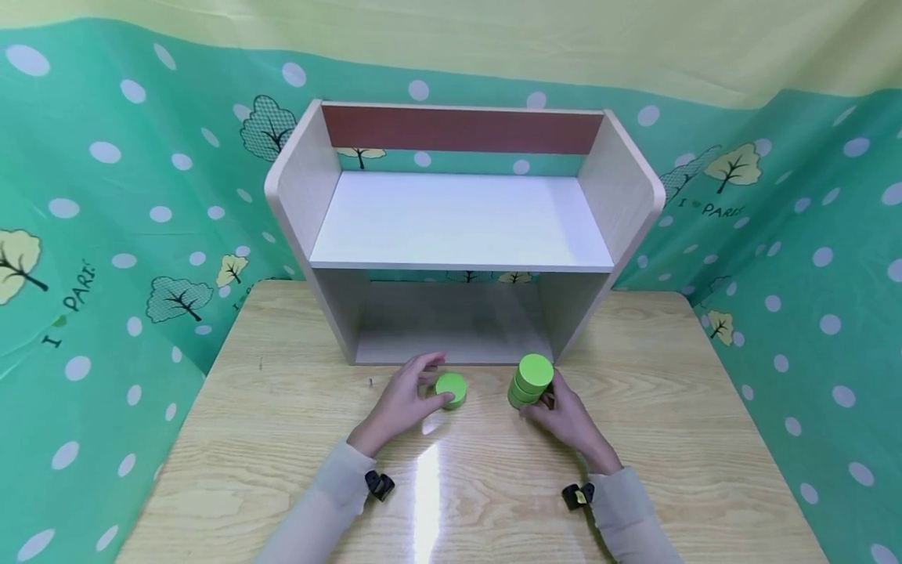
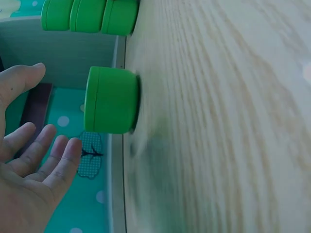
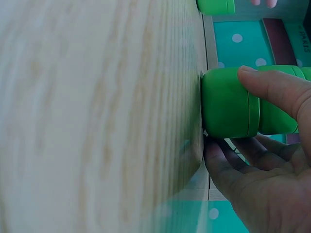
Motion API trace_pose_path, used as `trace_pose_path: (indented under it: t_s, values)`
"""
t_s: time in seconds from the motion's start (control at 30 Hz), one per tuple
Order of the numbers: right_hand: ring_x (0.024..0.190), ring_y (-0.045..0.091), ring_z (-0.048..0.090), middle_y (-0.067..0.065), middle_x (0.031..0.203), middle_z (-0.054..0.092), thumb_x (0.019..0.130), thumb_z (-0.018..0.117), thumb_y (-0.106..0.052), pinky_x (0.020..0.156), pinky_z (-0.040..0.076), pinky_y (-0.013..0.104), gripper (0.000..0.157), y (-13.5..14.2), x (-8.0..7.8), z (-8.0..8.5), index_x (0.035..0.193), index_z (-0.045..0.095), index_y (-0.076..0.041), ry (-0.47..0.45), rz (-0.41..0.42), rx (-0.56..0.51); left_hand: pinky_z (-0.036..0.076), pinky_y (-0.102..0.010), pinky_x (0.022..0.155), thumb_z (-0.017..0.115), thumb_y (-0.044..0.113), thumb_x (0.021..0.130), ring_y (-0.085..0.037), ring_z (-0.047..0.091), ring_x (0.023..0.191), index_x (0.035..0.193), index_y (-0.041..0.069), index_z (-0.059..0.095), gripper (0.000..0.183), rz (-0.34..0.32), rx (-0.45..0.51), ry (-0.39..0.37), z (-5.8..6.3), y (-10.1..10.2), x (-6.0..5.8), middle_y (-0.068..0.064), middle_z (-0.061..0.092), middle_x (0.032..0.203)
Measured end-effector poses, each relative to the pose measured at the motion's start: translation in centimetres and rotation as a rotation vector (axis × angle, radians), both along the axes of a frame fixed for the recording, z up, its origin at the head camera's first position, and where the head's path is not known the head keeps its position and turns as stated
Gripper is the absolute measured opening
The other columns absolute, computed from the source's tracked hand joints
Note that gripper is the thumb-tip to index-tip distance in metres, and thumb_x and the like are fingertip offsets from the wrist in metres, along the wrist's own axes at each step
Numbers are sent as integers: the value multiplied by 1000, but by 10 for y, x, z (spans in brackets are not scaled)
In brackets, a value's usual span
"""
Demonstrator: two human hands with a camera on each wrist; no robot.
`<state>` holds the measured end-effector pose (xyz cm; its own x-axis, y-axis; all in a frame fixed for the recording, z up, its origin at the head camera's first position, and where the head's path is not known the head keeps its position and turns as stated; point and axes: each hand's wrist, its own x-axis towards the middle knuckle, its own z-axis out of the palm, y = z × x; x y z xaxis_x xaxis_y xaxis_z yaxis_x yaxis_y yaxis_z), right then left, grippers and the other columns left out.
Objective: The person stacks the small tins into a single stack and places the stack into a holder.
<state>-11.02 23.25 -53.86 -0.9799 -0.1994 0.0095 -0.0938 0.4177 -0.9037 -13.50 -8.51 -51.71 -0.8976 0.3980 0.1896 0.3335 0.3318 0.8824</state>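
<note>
On table (image 1: 507, 509), just before shelf (image 1: 461, 219), by head view: lone green tub (image 1: 451, 385) at 3 o'clock from left hand (image 1: 402, 401), loosely spread, holding nothing, nearer than right hand (image 1: 569, 421). Between 10 and 11 o'clock from right hand, in thumb-and-finger grip: upright stack of three tubs (image 1: 532, 376).

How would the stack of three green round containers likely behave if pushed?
Pushed near the top, the stack would probably tip, since it is tall for its narrow base. Pushed low, it may slide, as the bottom container appears to stand on the table. If toppled, its rounded sides could let pieces roll.
</note>
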Motion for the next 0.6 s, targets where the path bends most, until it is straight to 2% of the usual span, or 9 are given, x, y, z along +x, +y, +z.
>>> trace_pose_path:
  t_s: [0.13,0.27,0.6]
  values:
    - [132,38,47,22,135,52,84,80,-2,110,41,48,72,0,-1,0,143,39,-2,-1,0,12,51,-47,101,83,16,84,-37,54,122,146,3,45,74,7,11,-49,-3,-1,1,-18,52,141]
    - [131,37,48,21,134,53,83,80,-1,109,41,49,70,0,-2,-1,141,41,-3,10,1,8,52,-45,100,84,10,82,-35,54,122,144,0,45,74,8,20,-64,-8,-2,2,-20,52,139]
    - [131,36,48,20,133,54,84,80,-1,109,42,49,68,0,-1,0,140,42,-5,3,7,-5,53,-42,98,84,10,82,-33,57,118,142,-1,47,71,15,34,-90,-15,-3,3,-21,54,136]
